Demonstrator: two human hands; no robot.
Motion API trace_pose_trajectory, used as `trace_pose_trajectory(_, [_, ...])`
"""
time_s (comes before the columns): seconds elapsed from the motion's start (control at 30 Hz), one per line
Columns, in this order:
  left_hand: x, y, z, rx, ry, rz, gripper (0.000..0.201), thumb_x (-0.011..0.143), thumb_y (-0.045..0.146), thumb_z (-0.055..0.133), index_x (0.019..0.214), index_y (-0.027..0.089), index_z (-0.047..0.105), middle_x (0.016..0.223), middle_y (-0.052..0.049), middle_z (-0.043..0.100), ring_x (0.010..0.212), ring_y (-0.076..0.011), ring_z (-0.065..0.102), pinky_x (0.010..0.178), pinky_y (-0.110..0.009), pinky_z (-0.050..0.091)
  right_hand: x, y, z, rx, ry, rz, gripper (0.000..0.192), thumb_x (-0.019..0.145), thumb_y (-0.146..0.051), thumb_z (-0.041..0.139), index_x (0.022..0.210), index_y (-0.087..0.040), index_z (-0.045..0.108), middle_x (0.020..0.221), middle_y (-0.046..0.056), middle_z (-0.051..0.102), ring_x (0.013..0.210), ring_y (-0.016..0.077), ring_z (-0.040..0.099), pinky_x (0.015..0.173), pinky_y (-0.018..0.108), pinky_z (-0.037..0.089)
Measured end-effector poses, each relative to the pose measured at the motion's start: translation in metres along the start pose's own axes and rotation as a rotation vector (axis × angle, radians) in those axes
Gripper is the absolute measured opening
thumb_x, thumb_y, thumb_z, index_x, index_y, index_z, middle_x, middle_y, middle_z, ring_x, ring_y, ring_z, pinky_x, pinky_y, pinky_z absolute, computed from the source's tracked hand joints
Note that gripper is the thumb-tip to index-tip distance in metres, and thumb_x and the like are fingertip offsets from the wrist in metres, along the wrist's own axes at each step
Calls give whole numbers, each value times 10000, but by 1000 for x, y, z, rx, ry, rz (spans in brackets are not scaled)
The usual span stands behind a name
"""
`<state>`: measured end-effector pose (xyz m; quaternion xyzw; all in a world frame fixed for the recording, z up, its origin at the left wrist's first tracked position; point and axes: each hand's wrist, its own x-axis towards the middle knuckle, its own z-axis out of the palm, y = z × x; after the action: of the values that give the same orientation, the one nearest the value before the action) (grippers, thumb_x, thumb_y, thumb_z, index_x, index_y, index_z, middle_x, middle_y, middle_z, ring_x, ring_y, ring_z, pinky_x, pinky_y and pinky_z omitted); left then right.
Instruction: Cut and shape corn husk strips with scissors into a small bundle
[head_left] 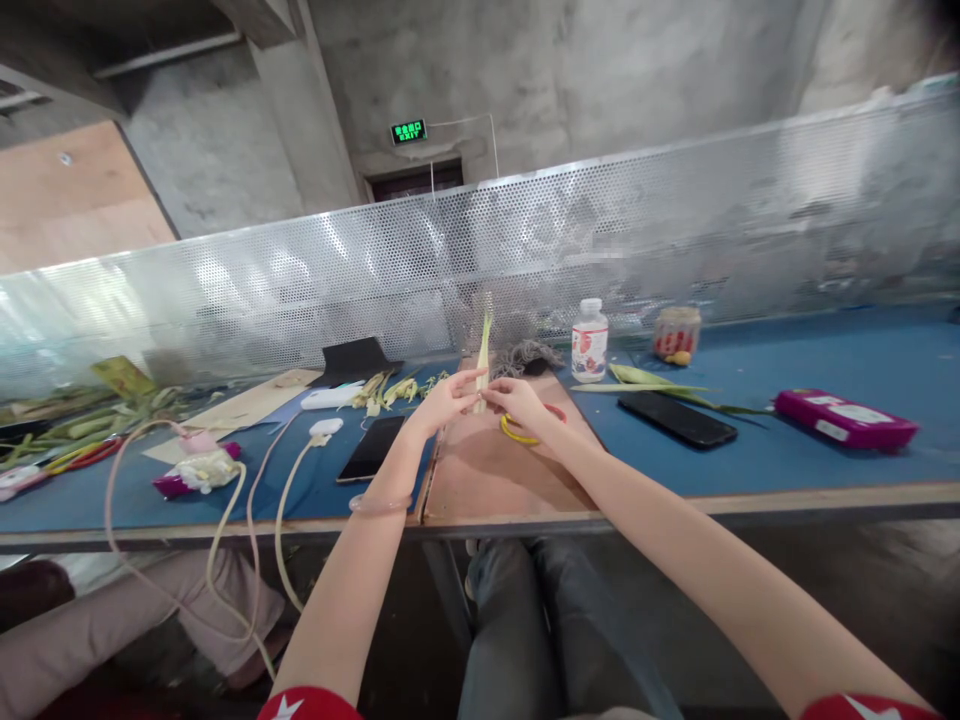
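In the middle of the table, a slim pale-green bundle that looks like corn husk (484, 350) stands upright between my hands, its thin green tip pointing up. My left hand (444, 402) has its fingers closed on the left side of the bundle. Thumb and fingertips of my right hand (517, 402) pinch it low on the right. Under my right wrist lie yellow and red loop handles (521, 430), partly covered by the hand. Behind them sits a tangle of grey yarn (529, 357).
Right: a white bottle (590, 345), a jar (676, 335), a green leaf (652, 380), a black phone (677, 418) and a magenta pack (844, 420). Left: a dark phone (373, 449), cables (296, 480), husk pieces (390, 392). Behind runs a perforated metal screen (300, 275). Another person's leg (112, 620) shows lower left.
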<state>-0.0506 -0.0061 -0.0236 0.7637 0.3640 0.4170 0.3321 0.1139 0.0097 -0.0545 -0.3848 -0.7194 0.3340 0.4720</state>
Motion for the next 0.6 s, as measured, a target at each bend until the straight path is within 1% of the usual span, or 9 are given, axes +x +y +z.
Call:
trace_pose_trajectory(0.1, [0, 0, -1, -40, 3, 16, 563, 726, 219, 657, 1272, 263, 528, 1211, -99, 587, 655, -102, 579, 578, -231, 465, -2, -3, -1, 3, 13, -6, 259, 891, -372, 538, 880, -121, 602, 777, 2, 605, 651, 101, 573, 617, 268, 494])
trace_pose_trajectory(0.13, [0, -1, -1, -62, 23, 14, 610, 718, 210, 668, 1299, 264, 489, 1218, -109, 579, 667, -107, 593, 589, -241, 482, -2, -3, -2, 4, 17, -7, 264, 890, -376, 539, 852, -121, 601, 751, -5, 599, 635, 98, 566, 610, 263, 489])
trace_pose_trajectory(0.2, [2, -3, -1, -105, 89, -15, 675, 693, 185, 693, 1316, 230, 439, 1121, -118, 614, 684, -126, 616, 614, -272, 512, -3, -5, -2, 9, 26, -10, 270, 886, -378, 545, 817, -122, 598, 717, -15, 590, 610, 93, 555, 599, 257, 481])
trace_pose_trajectory(0.23, [2, -5, -1, -118, 122, -35, 653, 683, 170, 700, 1287, 195, 454, 1049, -114, 633, 694, -137, 624, 628, -289, 522, -3, -5, -2, 12, 31, -11, 267, 884, -376, 548, 813, -123, 597, 709, -18, 588, 602, 91, 552, 596, 255, 478])
trace_pose_trajectory(0.3, [4, -9, -1, -120, 155, -67, 489, 674, 150, 701, 1137, 128, 544, 930, -104, 648, 715, -154, 633, 651, -313, 534, -3, -6, -2, 19, 39, -11, 257, 880, -369, 555, 814, -124, 597, 708, -20, 590, 595, 89, 549, 592, 252, 475])
trace_pose_trajectory(0.37, [6, -13, -2, -111, 143, -80, 303, 675, 152, 702, 956, 100, 602, 852, -97, 652, 715, -163, 636, 664, -326, 538, -3, -5, -2, 26, 43, -10, 247, 877, -360, 562, 814, -124, 596, 715, -19, 592, 597, 88, 549, 592, 251, 474])
trace_pose_trajectory(0.4, [7, -15, -2, -109, 136, -82, 247, 673, 156, 705, 895, 100, 611, 824, -91, 654, 704, -162, 636, 670, -331, 539, -3, -5, -1, 29, 43, -11, 245, 875, -358, 564, 813, -123, 597, 717, -18, 593, 599, 89, 550, 592, 251, 474])
trace_pose_trajectory(0.47, [7, -16, -3, -106, 123, -87, 196, 674, 163, 708, 838, 109, 615, 783, -75, 657, 669, -152, 634, 679, -337, 538, -3, -4, -1, 37, 43, -17, 243, 872, -357, 569, 811, -124, 598, 716, -18, 594, 600, 89, 551, 594, 251, 473])
trace_pose_trajectory(0.6, [7, -15, -3, -100, 113, -99, 152, 694, 184, 692, 813, 129, 615, 738, -48, 656, 634, -139, 626, 683, -328, 531, -3, -3, -2, 55, 43, -31, 259, 865, -378, 572, 812, -126, 600, 694, -22, 596, 585, 89, 548, 586, 250, 466])
